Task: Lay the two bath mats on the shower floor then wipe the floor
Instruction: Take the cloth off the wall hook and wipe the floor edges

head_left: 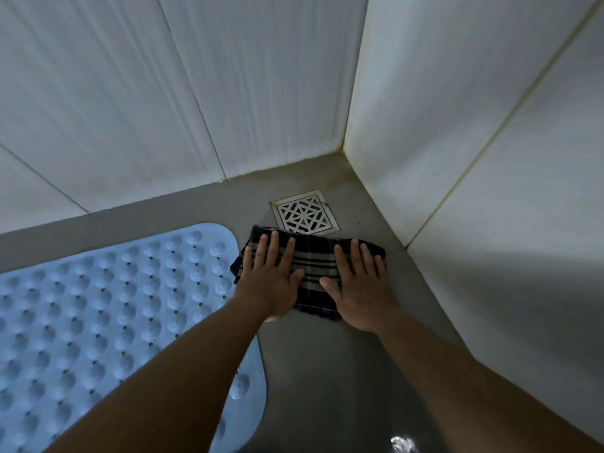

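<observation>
Both hands press flat, fingers spread and gripping nothing: my left hand point(271, 279) and right hand point(358, 286) lie side by side on the dark striped cloth point(313, 266), thumbs nearly meeting. Under the cloth is the grey shower floor point(327, 371). Just beyond my fingertips sits the square metal drain point(304, 212); the cloth's far edge touches it. Left of my left hand lies a pale blue bath mat point(98, 322), flat, its edge beside the cloth

Bath mat point(98, 305) cut off (left edge, forearm).
</observation>
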Available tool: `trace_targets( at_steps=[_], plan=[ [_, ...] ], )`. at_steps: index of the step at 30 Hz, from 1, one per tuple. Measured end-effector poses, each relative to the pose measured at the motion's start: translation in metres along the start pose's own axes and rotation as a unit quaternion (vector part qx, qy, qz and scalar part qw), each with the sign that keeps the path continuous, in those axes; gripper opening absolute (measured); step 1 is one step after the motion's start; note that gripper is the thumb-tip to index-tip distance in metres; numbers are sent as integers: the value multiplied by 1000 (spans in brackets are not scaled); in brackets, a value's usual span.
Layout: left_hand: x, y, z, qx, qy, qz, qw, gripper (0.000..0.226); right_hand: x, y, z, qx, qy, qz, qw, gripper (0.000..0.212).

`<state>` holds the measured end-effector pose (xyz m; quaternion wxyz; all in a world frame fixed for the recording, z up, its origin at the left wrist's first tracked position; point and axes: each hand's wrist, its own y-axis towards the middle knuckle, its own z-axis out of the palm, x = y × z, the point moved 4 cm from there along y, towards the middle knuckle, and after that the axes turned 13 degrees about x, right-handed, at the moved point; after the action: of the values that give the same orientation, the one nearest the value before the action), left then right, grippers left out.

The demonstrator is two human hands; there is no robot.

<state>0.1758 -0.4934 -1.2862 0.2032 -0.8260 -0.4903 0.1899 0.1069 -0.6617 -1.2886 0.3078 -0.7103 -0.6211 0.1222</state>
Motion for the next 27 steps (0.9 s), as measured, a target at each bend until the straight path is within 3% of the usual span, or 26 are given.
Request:
trace_targets(
  at_steps=[7,16,27],
  plan=[
    [-3,1,3,-11,-9,-25,1000,64,-6,19,-17,-8,-44,-34,998,74],
    [-32,-15,16,10,-91,-132,987,60,-16,14,-16,-4,-98,-60,993,62],
    [-84,-65,49,1,-113,-144,983,60,-49,-46,15,12,-130,-67,989,60]
  ],
)
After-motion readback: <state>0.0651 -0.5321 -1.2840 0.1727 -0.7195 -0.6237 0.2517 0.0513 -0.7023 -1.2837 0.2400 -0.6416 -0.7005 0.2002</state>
